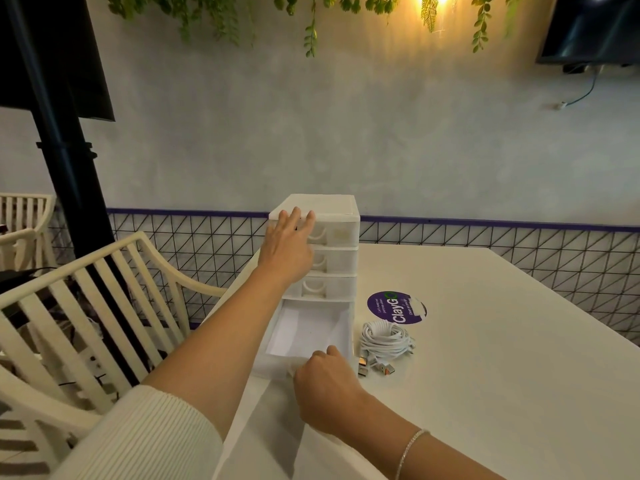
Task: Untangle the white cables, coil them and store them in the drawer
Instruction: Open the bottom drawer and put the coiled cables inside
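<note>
My right hand (323, 382) is curled over the front edge of the bottom drawer (308, 336), fingers (333, 351) hooked over its front wall and gripping it, knuckles toward me. The drawer is pulled well out of the cabinet and I can see its bare white floor. A thin bracelet (410, 448) sits on that wrist.

My left hand (289, 242) reaches farther away, laid against the upper left front of the drawer cabinet (341, 216). Its fingers (294, 216) are straight and slightly spread, their tips resting on the front lip of the cabinet's top, and the palm covers part of the top drawer's face. They press flat rather than close round anything. A ribbed cream sleeve (138, 441) is pushed up my left forearm.

The white cables (386, 341) lie on the worktop (502, 358) just beside the open drawer, on its right. They are wound into one loose coil, with the metal-ended plugs (377, 368) sticking out at the near side. None of the cable is in the drawer.

Behind the coil, a round purple sticker (396, 306) is stuck on the worktop near the cabinet's right foot. Three shut drawers with arched handles stack above the open one. To my left stands a cream slatted chair (104, 289), and a black wire grille (519, 244) runs along the wall behind.
</note>
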